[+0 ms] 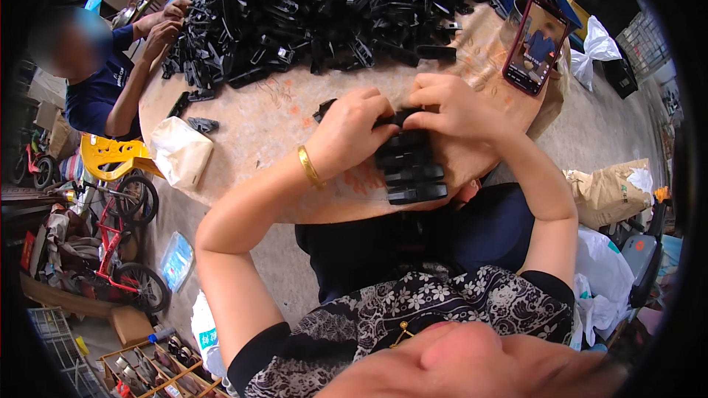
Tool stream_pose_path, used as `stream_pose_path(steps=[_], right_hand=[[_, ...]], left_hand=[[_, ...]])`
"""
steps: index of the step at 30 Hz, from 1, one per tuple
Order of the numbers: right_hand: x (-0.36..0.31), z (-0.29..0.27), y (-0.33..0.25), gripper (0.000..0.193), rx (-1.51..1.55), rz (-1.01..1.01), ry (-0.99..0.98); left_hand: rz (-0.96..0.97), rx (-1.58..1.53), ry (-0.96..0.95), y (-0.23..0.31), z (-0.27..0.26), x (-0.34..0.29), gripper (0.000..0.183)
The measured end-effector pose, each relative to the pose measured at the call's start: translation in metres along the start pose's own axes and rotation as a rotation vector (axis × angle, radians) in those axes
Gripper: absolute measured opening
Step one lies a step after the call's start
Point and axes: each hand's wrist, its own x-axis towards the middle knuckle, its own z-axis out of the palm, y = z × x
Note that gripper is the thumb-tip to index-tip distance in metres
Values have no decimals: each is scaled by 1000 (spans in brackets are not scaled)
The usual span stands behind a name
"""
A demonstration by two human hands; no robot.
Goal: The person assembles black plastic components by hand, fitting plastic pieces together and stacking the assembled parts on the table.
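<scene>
Both my hands are closed, fingertips pinching a small black plastic piece [402, 117] between them over the table's near part. My left hand [351, 131], with a gold bangle at its wrist, grips it from the left; my right hand [456, 107] grips it from the right. My fingers hide much of the piece. Just below them, a neat row of similar black plastic pieces [414, 174] lies side by side near the table edge. One loose black piece [321, 111] sits beside my left hand. Beyond my hands rises a large heap of black plastic parts [295, 11].
A tan covering lies over the table [258, 118]. On its right, a phone [536, 46] leans upright, playing a video. At left are a white cloth-like bag [181, 153], a yellow stool [118, 156] and a red bicycle [118, 243]. A co-worker [110, 77] handles parts at the far left.
</scene>
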Motion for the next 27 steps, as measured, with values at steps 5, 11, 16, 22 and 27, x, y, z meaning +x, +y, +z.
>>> stream_pose_path(steps=[5,11,16,22,27], right_hand=[[-1,-25,33,25,-331,92,369],[-12,-26,27,28,-412,245,208],[-6,-3,-9,26,-121,-37,101],[5,-19,21,24,32,183,108],[8,-17,53,24,-486,107,331]], left_hand=[[241,-174,-153,3,1,4,15],[131,-279,-191,3,-2,3,18],[108,-48,178,-5,5,6,28],[110,1,57,3,5,2,20],[196,64,77,4,3,1,16]])
